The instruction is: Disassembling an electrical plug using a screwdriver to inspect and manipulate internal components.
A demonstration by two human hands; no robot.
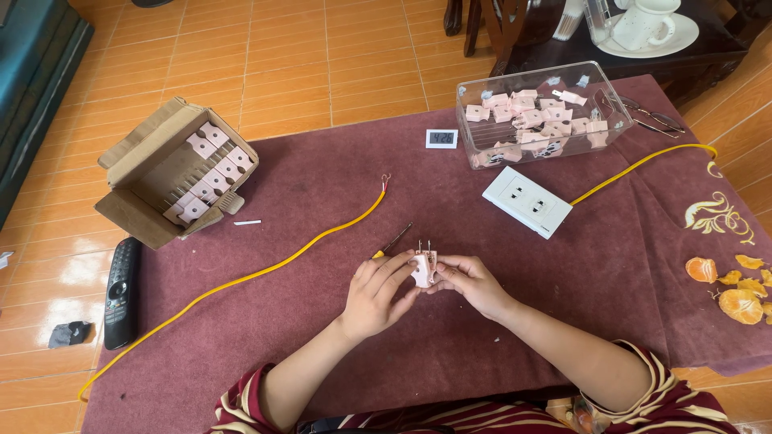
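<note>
Both hands meet over the middle of the maroon cloth (322, 337). My left hand (379, 291) and my right hand (470, 281) together hold a small pale pink plug (424, 268) with two metal prongs pointing up. A screwdriver (392, 240) lies on the cloth just beyond my left fingers. A yellow cable (265, 265) with bare wire ends runs from near the middle toward the lower left.
A clear plastic box (540, 116) of several pink plugs stands at the back right, a white double socket plate (527, 202) on a yellow cable before it. A cardboard box (173, 173) of plugs sits left, a small digital display (441, 138) behind, a remote (121, 293) and orange pieces (736, 289) at the edges.
</note>
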